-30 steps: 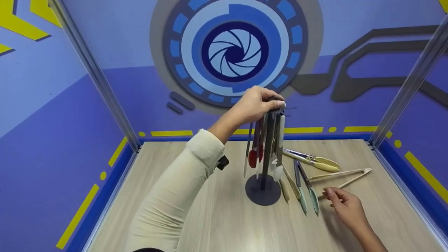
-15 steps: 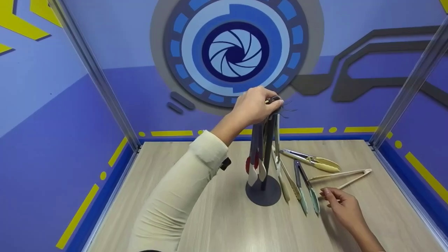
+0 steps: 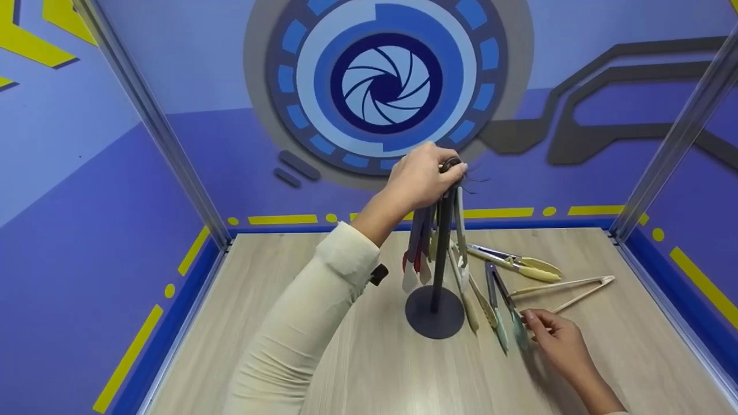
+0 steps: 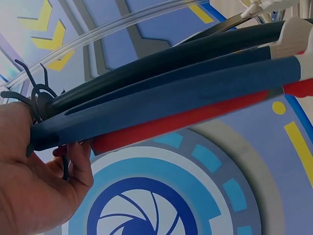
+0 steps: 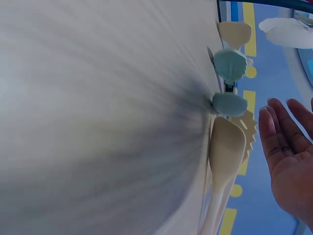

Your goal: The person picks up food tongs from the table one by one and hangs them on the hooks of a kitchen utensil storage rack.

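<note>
My left hand [image 3: 420, 176] grips the top of a dark hanging rack [image 3: 441, 248], a round base with a post and hooks. From its hooks hang several tongs, among them blue-grey handled ones [image 4: 171, 93] and red ones [image 4: 195, 116] in the left wrist view. The palm hides part of the hooks. With its fingers relaxed and holding nothing, my right hand [image 3: 562, 340] hovers beside tongs with mint-green tips [image 3: 520, 334]. Its straight fingers [image 5: 288, 132] stand apart from those tips in the right wrist view.
Yellow-tipped tongs [image 3: 533, 270] lie behind on the wooden table [image 3: 369, 369]. Pale tongs [image 3: 602, 281] lie spread in a V to the right, while beige tongs [image 3: 470, 311] rest beside the rack base. Printed panels rise behind and at both sides, with metal posts [image 3: 147, 109] at the corners.
The rack top has turned under my left hand, so the hanging tongs have swung round to other places. My right hand has shifted slightly left, nearer the mint-green tips.
</note>
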`<state>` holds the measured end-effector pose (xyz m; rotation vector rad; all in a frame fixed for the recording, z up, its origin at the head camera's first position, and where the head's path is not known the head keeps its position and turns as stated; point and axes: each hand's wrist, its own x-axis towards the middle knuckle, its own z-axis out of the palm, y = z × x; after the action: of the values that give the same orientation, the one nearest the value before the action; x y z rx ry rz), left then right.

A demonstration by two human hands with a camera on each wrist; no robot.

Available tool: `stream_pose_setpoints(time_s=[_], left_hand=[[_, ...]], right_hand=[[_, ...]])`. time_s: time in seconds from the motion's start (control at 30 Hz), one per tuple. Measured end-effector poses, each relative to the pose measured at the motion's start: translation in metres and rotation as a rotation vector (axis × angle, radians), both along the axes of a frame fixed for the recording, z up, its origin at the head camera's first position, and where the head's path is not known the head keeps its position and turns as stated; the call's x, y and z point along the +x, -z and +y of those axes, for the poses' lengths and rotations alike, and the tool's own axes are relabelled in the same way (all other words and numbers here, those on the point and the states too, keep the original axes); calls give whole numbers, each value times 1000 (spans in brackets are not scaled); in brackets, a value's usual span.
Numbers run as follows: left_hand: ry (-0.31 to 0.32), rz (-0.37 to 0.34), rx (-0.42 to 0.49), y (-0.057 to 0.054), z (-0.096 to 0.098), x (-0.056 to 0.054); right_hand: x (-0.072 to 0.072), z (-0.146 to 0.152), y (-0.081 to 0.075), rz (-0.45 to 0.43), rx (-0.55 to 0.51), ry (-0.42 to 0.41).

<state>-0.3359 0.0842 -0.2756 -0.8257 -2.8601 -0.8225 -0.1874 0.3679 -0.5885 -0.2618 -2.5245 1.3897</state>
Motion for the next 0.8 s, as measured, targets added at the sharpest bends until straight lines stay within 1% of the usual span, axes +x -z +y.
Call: stream_pose_setpoints(time_s=[0.13,0.2,0.33,0.47,0.53,0.63,0.8], left_hand=[[6,13,0,3,2,0],[6,15,0,3,3,0],[11,15,-5,3,2,-2],[36,4,1,2,2,-4],[48,-8,11,2,2,-4],[57,-20,32,2,3,-5],[51,-42,52,2,3,-5]], right_hand=[[-3,-7,2,10,57,12],[-7,-13,2,35,91,8],[-19,-31,2,109,141,-29],[-34,-48,2,186,259,-83],[-44,-54,3,202,326,-106],[-61,-60,7,184,398,-134],[-87,-69,15,91,495,-170]])
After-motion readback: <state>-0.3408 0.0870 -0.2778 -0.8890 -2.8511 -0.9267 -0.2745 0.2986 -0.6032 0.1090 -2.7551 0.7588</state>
